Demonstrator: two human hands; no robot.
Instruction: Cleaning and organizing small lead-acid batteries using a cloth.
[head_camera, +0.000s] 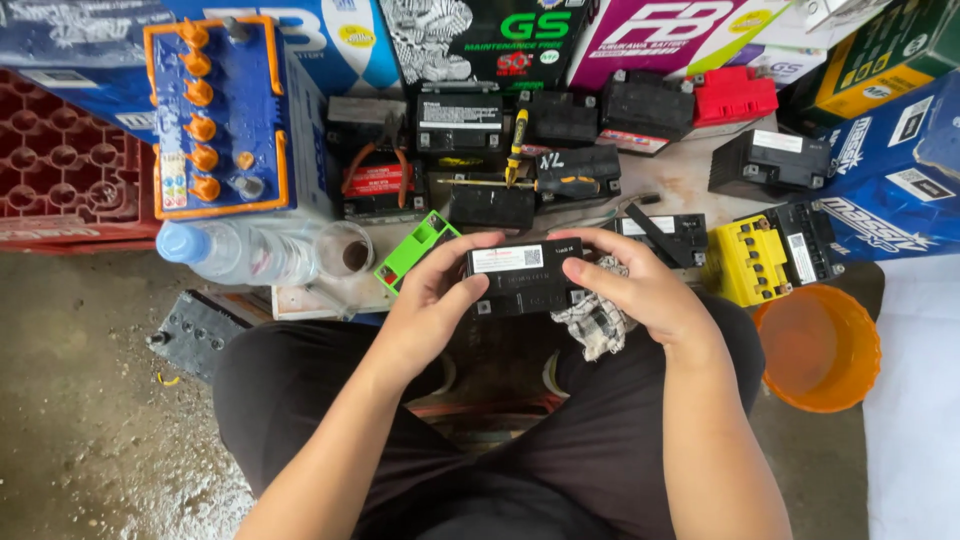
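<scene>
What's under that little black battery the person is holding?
Under the small black battery, a grey-white rag shows beneath the right hand. The left hand grips the other end. The battery's underside is hidden.

Bright even daylight, soft shadows, sharp focus, slight wide-angle edge distortion

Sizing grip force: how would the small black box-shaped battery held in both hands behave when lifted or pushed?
The small black box-shaped battery looks rigid, with hard plastic walls, so it probably won't flex. It is likely heavy for its size: both the left hand and right hand hold it. Flat faces suggest it slides rather than rolls.
</scene>
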